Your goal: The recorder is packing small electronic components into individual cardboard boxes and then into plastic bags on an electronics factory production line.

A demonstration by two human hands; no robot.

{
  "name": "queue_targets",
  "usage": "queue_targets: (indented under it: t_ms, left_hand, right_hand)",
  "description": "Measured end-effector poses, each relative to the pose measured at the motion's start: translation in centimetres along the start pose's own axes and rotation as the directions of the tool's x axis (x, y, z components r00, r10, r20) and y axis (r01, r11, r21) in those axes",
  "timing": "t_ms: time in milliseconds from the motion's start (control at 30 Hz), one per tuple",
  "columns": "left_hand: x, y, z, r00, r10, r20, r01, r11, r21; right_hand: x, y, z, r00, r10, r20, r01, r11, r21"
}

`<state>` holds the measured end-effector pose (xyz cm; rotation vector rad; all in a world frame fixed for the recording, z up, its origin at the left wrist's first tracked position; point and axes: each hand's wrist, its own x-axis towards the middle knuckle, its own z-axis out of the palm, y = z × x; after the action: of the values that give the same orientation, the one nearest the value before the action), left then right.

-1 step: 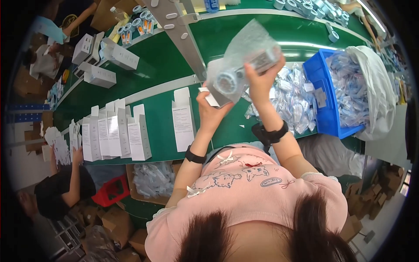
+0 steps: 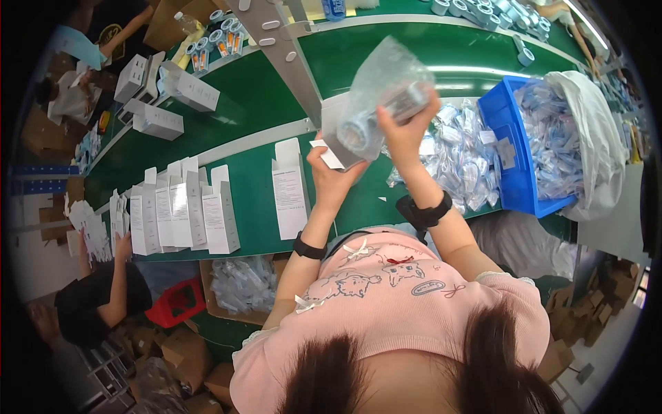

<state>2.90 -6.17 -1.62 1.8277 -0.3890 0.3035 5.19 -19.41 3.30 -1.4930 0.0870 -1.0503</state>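
Can't make out much of the bagged device (image 2: 355,132) tbh, it's kinda blurry through the cloudy plastic, and the right hand (image 2: 407,131) covers part of it. Some of the left hand's (image 2: 334,181) fingers are out of sight behind the white box (image 2: 333,110). Print on the cartons (image 2: 219,224) at left? Way too tiny. White sheeting (image 2: 600,138) hides the right end of the blue tub (image 2: 510,152), and the far blue bottle (image 2: 334,8) gets chopped off by the frame.
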Motion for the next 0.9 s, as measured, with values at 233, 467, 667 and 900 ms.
queue_targets:
  t_ms: [233,467,667,900]
  left_hand:
    - [-2.5,-0.9,0.0,0.997,-0.054,-0.050,0.056,0.998,0.039]
    - [-1.8,-0.9,-2.2,0.963,0.149,-0.224,-0.122,0.984,0.131]
    - [-2.5,-3.0,-2.2,0.993,-0.108,-0.055,0.111,0.993,0.044]
    - [0.7,0.8,-5.1,0.994,0.018,0.103,-0.041,0.973,0.226]
  right_hand:
    - [-1.6,-3.2,-1.1,0.754,-0.180,0.632,0.428,0.865,-0.264]
    - [-0.4,2.5,-7.2,0.886,0.088,0.456,0.068,0.946,-0.316]
    - [-1.4,9.8,-9.4,0.693,0.606,0.391,0.360,0.179,-0.916]
    - [0.4,10.0,-11.4,0.638,0.423,0.643,0.096,0.785,-0.612]
